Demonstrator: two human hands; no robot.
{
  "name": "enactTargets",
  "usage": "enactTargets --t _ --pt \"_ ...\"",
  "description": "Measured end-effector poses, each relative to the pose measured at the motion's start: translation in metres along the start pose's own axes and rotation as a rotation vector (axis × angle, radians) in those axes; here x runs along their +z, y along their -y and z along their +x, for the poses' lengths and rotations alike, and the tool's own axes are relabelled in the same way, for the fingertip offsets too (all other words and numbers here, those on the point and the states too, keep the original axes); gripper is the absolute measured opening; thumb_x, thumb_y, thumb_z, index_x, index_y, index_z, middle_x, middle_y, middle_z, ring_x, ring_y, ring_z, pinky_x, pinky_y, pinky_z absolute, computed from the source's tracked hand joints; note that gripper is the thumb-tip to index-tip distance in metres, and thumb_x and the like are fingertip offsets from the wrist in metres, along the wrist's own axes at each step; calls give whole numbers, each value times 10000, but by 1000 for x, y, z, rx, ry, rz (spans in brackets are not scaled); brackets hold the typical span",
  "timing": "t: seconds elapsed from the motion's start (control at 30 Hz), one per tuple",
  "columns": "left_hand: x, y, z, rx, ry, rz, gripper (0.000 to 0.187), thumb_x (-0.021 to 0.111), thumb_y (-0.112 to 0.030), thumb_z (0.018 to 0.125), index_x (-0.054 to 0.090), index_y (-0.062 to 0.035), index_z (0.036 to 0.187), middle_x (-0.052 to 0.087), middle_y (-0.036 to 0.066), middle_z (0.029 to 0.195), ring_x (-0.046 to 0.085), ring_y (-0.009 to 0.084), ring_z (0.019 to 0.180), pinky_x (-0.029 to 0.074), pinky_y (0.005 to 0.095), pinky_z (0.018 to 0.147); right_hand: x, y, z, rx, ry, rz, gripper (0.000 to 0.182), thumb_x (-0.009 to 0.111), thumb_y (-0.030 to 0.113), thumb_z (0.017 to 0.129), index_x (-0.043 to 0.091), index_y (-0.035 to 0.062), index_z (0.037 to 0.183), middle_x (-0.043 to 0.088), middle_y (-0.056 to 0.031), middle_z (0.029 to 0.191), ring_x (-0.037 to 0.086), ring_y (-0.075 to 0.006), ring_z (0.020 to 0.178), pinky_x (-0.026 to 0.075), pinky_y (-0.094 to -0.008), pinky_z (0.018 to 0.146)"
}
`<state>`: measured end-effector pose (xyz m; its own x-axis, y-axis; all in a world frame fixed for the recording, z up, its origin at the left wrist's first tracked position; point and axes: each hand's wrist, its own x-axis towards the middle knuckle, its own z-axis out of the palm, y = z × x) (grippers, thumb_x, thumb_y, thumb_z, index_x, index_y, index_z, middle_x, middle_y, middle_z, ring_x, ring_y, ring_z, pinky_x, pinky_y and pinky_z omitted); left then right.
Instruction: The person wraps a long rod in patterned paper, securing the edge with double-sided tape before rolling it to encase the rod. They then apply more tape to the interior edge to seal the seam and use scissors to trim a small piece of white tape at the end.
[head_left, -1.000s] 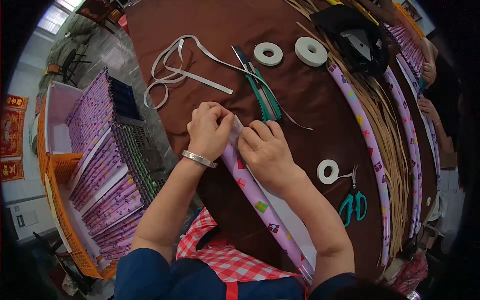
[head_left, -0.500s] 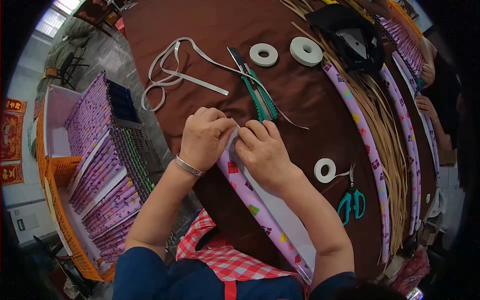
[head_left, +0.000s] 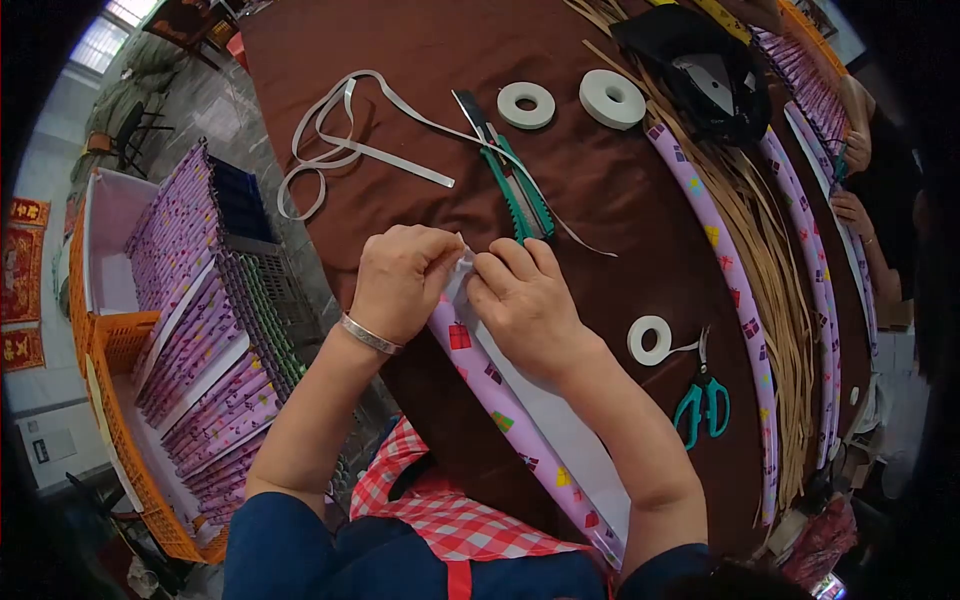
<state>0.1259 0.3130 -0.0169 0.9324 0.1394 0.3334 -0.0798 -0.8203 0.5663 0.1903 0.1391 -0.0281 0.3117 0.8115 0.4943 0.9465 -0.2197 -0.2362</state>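
A long strip of purple gift-patterned wrapping paper (head_left: 490,393) lies lengthwise toward my body, partly rolled, its white underside (head_left: 570,435) showing along the right. At its far end my left hand (head_left: 395,280) is closed in a pinch; a small whitish bit shows at the fingertips, too small to name surely. My right hand (head_left: 525,305) pinches the paper's far end just beside it, fingers bent. Beyond my hands lies a green utility knife (head_left: 520,195), its blade pointing away. A thin white tape strip (head_left: 405,168) loops across the cloth and over the knife.
White tape rolls (head_left: 597,105) rest farther back, and another small roll (head_left: 637,342) is beside teal-handled scissors (head_left: 704,376). Wrapped purple rolls (head_left: 722,245) and brown strips (head_left: 770,260) line the right. An orange crate (head_left: 125,460) of purple rolls stands left. A co-worker's hands (head_left: 852,210) are far right.
My left hand has shifted slightly left, opening a small gap from my right hand at the paper's end. My right hand has barely moved.
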Motion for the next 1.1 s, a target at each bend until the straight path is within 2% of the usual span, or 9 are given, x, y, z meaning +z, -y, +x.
enactTargets --t 0.2,0.53,0.63,0.7,0.8,0.93,1.0,1.1 --pt "-3 -1 1 77 27 78 65 690 -112 762 675 -113 826 680 22 841 624 252 800 440 386 686 -7 1 2 10 49 12 165 611 102 708 638 12 844 595 -88 995 539 -262 1024 414 -407 890" --pt "-5 -6 -4 91 37 143 54 697 -132 765 683 -136 817 681 -14 904 620 220 847 415 384 699 -3 1 0 11 13 12 181 610 100 712 643 12 866 590 -93 1007 535 -263 1036 409 -416 900" --pt "-6 -4 -3 53 60 76 63 695 -129 786 694 -115 848 679 8 918 621 242 825 441 383 702 -5 0 0 1 25 5 189 610 105 715 644 12 876 589 -92 1009 535 -263 1030 410 -414 893" --pt "-7 0 -1 -174 77 -214 87 690 -118 810 698 -74 885 674 52 935 630 261 799 477 371 704 -6 0 1 -1 56 -1 189 602 109 727 647 18 886 585 -90 1004 533 -264 1028 409 -415 887" --pt "-8 6 5 -266 71 -242 104 682 -102 825 693 -36 905 657 97 877 634 264 770 500 342 699 -7 0 2 7 91 -11 191 593 111 738 649 27 899 577 -87 991 532 -265 1023 410 -415 885" --pt "-3 9 8 -229 -19 -270 102 682 -103 835 691 -32 908 632 109 803 629 246 752 493 327 690 -6 0 1 -5 67 -28 190 588 116 745 650 33 904 568 -83 990 523 -263 1035 404 -418 901" --pt "2 10 7 -361 -139 -547 101 678 -109 848 685 -30 911 606 107 749 609 240 725 487 325 668 -8 1 2 -6 62 -47 193 591 125 745 650 33 904 563 -80 997 512 -261 1050 392 -422 927" --pt "3 1 3 -297 -47 -394 101 674 -117 862 680 -28 912 606 94 734 602 217 718 483 331 650 -7 0 1 16 103 -31 191 591 129 749 651 32 901 561 -77 1006 504 -261 1065 381 -426 946"
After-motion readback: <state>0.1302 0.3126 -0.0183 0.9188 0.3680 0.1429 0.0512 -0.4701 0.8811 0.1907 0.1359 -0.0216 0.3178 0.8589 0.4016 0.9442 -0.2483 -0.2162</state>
